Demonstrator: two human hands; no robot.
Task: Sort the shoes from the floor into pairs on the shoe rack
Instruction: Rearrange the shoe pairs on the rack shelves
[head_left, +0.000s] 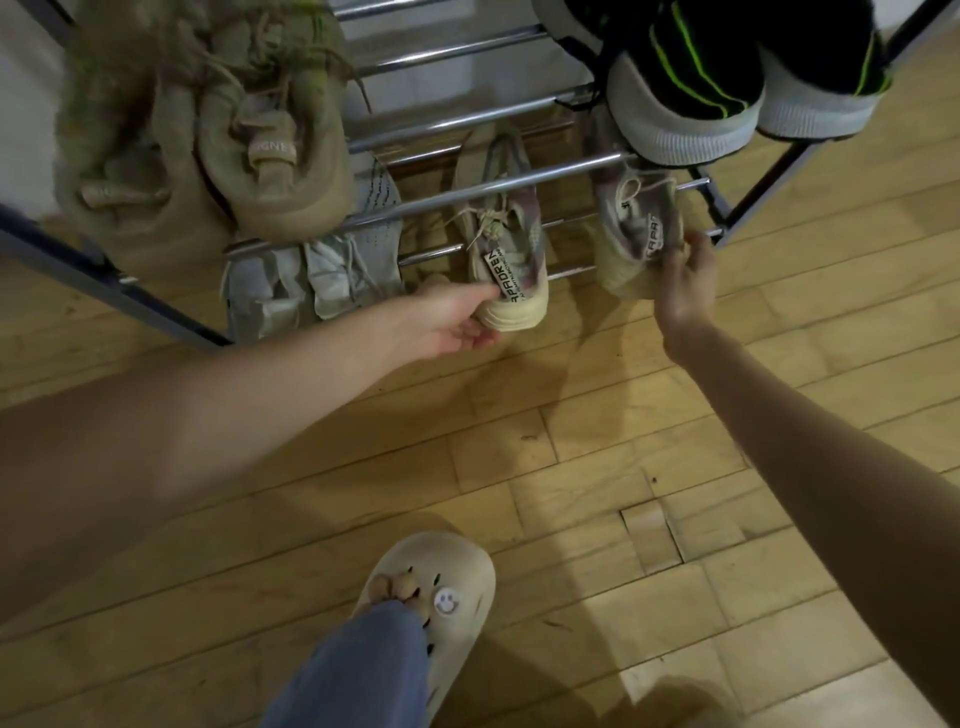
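Two cream and pink sneakers with a black-lettered heel tab sit on the lower tier of the metal shoe rack (467, 192). My left hand (447, 322) grips the heel of the left cream sneaker (511, 260). My right hand (685, 280) holds the heel of the right cream sneaker (631, 228), which sits a gap away to the right. The top rail crosses over both shoes.
A pair of olive sneakers (208, 135) rests on the upper tier at left, and a pair of black sneakers (737, 78) with green stripes at right. Grey sneakers (317, 275) lie on the lower tier, left. My foot in a beige clog (441, 603) stands on the wooden floor (623, 467).
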